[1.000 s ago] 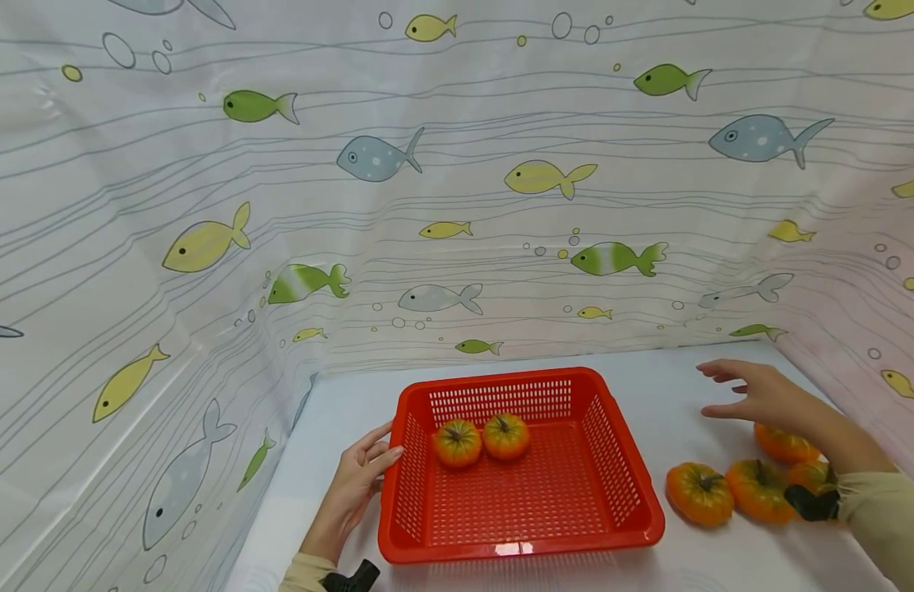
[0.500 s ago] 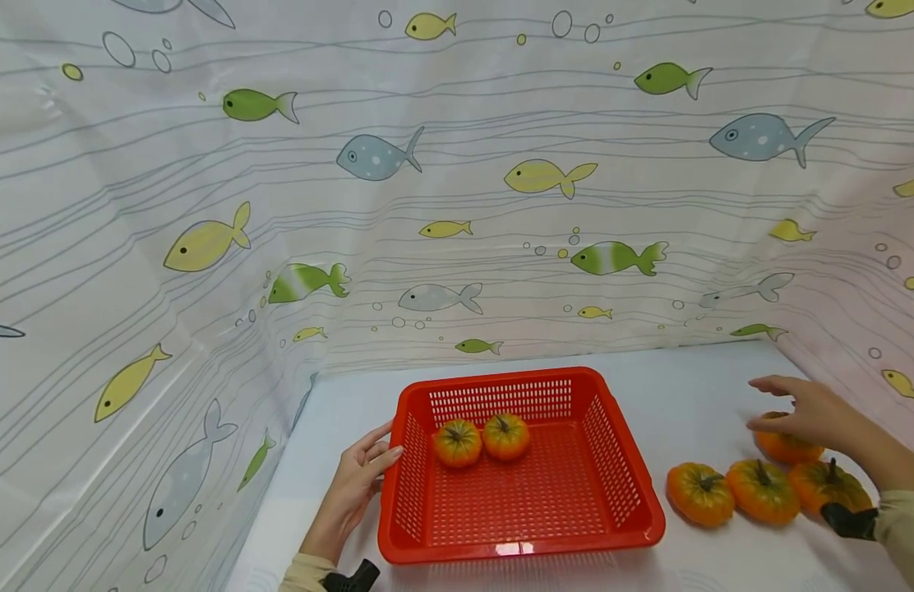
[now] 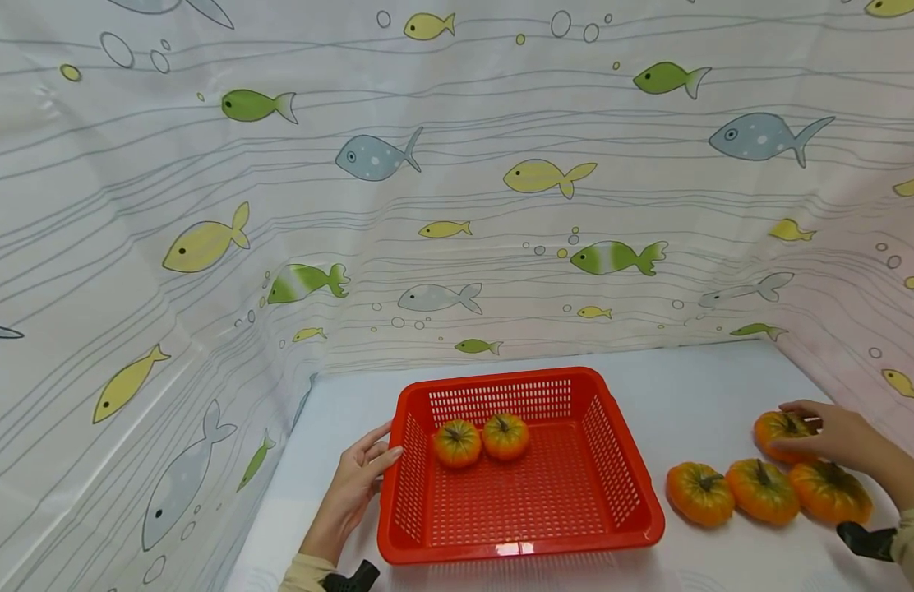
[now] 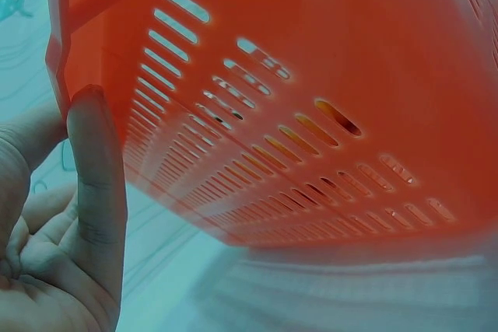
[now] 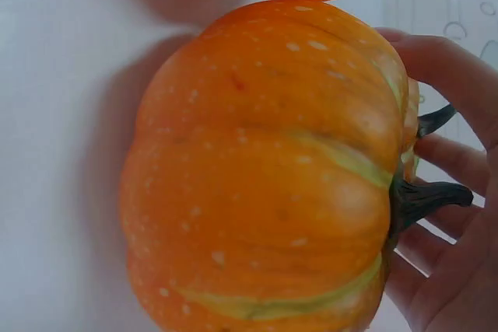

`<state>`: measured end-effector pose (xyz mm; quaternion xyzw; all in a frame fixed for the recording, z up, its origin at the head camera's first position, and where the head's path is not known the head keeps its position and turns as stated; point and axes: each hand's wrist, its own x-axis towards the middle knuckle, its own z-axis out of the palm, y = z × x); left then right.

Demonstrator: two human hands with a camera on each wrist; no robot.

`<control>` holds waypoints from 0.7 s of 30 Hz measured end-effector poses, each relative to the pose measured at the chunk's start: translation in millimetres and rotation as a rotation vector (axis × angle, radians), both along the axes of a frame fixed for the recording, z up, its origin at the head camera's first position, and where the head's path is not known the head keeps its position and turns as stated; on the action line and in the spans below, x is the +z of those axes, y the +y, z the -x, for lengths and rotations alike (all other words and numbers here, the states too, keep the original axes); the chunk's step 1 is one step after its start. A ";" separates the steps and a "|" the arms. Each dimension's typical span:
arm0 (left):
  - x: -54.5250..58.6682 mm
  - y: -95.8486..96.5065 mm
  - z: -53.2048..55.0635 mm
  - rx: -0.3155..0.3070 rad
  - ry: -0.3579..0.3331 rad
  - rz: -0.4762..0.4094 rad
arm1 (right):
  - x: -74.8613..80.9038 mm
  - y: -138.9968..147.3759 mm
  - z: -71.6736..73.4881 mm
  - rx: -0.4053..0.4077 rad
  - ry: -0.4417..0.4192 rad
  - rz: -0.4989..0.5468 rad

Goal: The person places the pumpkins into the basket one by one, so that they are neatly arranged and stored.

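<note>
The right hand (image 3: 842, 436), at the right of the frame, curves thumb and fingers around the rear pumpkin (image 3: 772, 429), though how firmly they press cannot be told; just in front, toward the lower right, three more pumpkins (image 3: 763, 492) sit in a row; at lower center, the left hand (image 3: 356, 478) pinches the left rim of a red basket (image 3: 516, 554); inside, toward its upper left, two pumpkins (image 3: 458, 446) rest side by side; a fish-patterned sheet (image 3: 472, 90) fills the upper frame.
</note>
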<state>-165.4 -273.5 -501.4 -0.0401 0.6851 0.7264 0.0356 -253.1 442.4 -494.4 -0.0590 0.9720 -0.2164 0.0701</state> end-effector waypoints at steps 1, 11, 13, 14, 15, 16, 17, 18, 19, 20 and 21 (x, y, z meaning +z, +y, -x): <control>-0.2 -0.3 0.4 -0.001 0.000 0.001 | -0.6 0.1 -0.1 -0.001 0.000 0.002; 0.6 -0.5 0.3 -0.003 0.003 -0.004 | -2.2 -2.9 -5.8 -0.030 0.018 0.029; 0.2 -0.7 0.1 -0.007 0.010 0.000 | -1.4 -3.3 -7.5 -0.031 0.025 0.024; 0.2 -0.7 0.0 -0.007 0.014 0.001 | -1.0 -3.8 -8.4 -0.034 0.026 0.021; 0.2 -0.6 -0.1 -0.009 0.020 0.005 | -0.5 -4.2 -9.0 -0.037 0.028 0.016; 0.2 -0.7 -0.1 -0.009 0.020 0.003 | -0.1 -4.5 -9.3 -0.040 0.031 0.012; 0.3 -0.6 -0.2 -0.009 0.020 0.002 | 0.5 -4.8 -9.5 -0.042 0.034 0.009; 0.6 -0.5 -0.4 -0.010 0.019 0.000 | 1.1 -4.9 -9.3 -0.043 0.035 0.006; 0.7 -0.4 -0.2 -0.006 0.017 -0.001 | 1.4 -5.3 -9.3 -0.046 0.034 0.007; 0.9 -0.4 -0.1 -0.004 0.015 -0.004 | 1.8 -5.8 -9.2 -0.048 0.035 0.009; 1.3 -0.4 -0.2 -0.002 0.011 -0.007 | 2.3 -6.2 -8.9 -0.051 0.036 0.013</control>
